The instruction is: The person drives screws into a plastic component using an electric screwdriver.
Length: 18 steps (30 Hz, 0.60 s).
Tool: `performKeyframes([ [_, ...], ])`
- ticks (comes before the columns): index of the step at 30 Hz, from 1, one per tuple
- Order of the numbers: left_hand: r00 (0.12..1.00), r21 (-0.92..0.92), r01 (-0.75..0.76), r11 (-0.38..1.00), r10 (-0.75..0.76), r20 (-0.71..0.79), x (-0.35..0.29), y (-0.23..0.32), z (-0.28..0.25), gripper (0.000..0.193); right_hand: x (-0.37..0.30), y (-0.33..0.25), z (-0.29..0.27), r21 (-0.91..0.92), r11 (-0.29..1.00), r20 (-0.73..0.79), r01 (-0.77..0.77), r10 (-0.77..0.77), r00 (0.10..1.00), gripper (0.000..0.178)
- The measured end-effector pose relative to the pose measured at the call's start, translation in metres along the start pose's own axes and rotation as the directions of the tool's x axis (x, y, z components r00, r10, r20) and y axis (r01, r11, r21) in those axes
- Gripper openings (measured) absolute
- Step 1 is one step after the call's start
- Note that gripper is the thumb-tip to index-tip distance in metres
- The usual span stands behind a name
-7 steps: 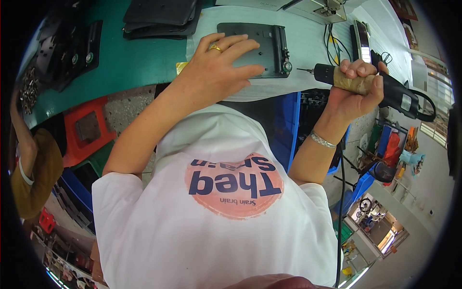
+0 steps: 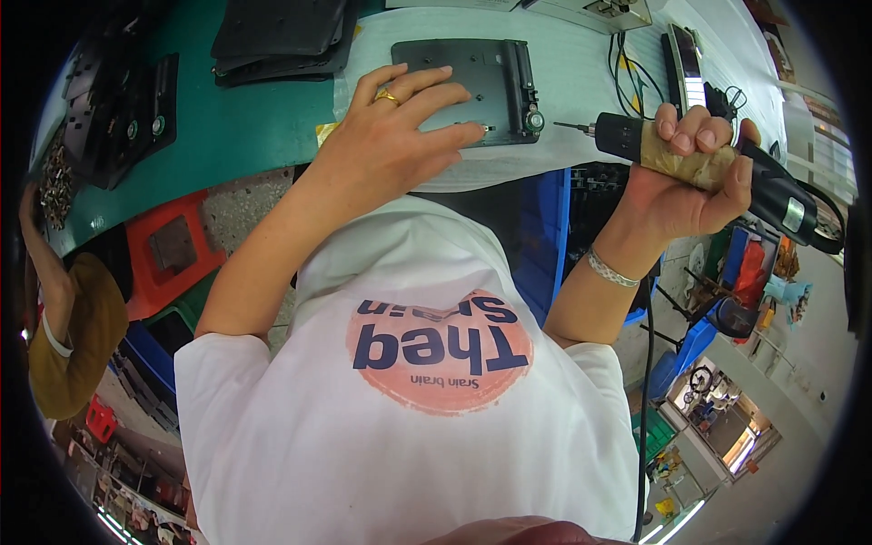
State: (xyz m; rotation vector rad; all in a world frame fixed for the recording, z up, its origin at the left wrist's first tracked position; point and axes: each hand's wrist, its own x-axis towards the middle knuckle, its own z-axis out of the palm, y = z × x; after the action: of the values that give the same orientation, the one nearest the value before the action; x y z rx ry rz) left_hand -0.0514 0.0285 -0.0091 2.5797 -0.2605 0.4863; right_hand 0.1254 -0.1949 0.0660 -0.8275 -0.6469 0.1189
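Left hand (image 2: 386, 150) flat, fingers spread, pressing dark grey plate (image 2: 472, 86) on white pad of table (image 2: 245, 127) — nothing clasped. Right hand (image 2: 695, 186) wrapped tight round electric screwdriver (image 2: 699, 159), grip closed on tape-wound handle; bit points left, just beside plate's right edge, not touching. Stack of dark trays (image 2: 282, 36) behind — near table's far edge.

Dark plate's (image 2: 472, 86) near-left corner under the left hand (image 2: 391, 150).

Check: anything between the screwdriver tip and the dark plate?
Nothing: head view shows bare white mat between electric screwdriver tip and dark plate.
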Motion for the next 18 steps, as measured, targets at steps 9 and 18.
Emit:
performKeyframes([
  [9, 0.999, 0.007, 0.01, 1.0, -0.01, 0.047, 0.001, 0.003, -0.003, 0.036, 0.022, 0.001, 0.006, 0.068, 0.995, 0.063, 0.071, -0.075, 0.995, 0.043],
  [18, 0.998, -0.004, 0.014, 1.0, -0.014, 0.061, 0.0, 0.0, -0.002, 0.035, 0.042, 0.002, 0.0, 0.0, 1.0, 0.08, 0.024, -0.024, 0.996, 0.065],
])
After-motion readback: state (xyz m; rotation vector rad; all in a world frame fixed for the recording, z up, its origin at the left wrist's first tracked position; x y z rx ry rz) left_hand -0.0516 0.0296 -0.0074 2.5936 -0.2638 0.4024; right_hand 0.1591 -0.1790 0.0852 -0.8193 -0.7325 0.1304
